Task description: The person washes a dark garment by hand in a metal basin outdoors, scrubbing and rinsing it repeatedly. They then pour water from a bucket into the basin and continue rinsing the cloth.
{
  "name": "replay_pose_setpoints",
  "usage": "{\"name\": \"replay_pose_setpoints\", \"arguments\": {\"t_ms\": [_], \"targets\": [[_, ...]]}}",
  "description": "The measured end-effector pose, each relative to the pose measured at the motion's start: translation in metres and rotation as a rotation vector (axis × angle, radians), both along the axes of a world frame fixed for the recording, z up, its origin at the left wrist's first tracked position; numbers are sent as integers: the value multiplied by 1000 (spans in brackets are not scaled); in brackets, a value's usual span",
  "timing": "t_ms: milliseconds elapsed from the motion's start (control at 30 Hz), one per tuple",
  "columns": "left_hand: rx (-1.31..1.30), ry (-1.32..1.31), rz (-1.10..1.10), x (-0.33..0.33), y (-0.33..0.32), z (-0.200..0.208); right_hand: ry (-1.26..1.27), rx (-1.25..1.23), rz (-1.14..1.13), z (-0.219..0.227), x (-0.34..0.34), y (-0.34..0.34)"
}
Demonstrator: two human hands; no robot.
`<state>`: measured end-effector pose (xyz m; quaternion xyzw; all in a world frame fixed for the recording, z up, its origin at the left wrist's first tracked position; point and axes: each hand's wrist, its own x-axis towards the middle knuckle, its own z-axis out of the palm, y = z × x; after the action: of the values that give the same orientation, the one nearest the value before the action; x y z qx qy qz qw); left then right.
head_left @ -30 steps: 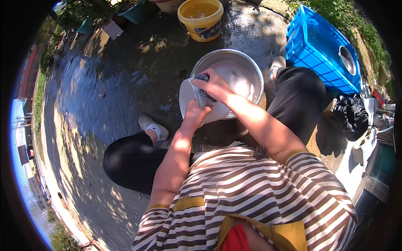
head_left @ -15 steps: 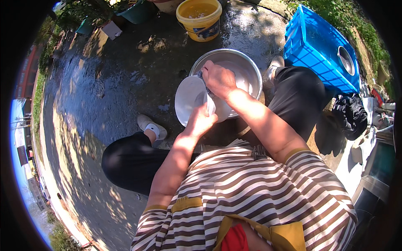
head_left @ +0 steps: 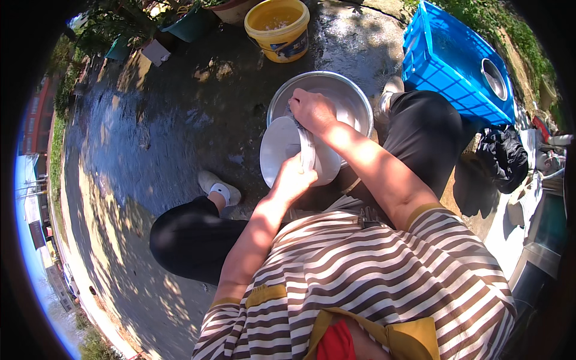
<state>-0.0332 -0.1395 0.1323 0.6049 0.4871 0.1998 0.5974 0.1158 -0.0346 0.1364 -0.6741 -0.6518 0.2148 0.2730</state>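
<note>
My left hand (head_left: 291, 179) is closed on the near edge of a white bowl (head_left: 275, 153), which is tilted over the near left side of a round metal basin (head_left: 363, 103). The bowl's pale inside faces left. My right hand (head_left: 313, 110) is closed at the bowl's far rim, its fingers bent over a grey, speckled scouring pad (head_left: 296, 124) that is mostly hidden under them. Behind my right hand, whitish liquid shows in the basin.
A yellow bucket (head_left: 278, 33) with liquid stands ahead on wet ground. To the right is a blue plastic crate (head_left: 447, 66) holding a metal bowl (head_left: 494, 79). Dark cloth (head_left: 503, 157) lies nearby. Potted plants (head_left: 120, 27) line the far left. My knees flank the basin.
The white bowl has turned and shifted slightly right and nearer, with my left hand on it. My right hand stays at its far rim. The whole view has shifted a little.
</note>
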Motion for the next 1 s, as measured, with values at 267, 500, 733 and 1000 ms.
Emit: {"name": "replay_pose_setpoints", "arguments": {"t_ms": [267,500,733,1000], "targets": [[156,-123,-20,-35,28,-35,54,166,123,11,-29,-50],[-36,-61,79,-30,19,-39,147,142,63,-3,-19,-21],[21,-11,62,-20,20,-3,286,85,29,5,-7,-16],[12,-81,-7,-23,19,-15,656,-100,-143,-20,20,19]]}}
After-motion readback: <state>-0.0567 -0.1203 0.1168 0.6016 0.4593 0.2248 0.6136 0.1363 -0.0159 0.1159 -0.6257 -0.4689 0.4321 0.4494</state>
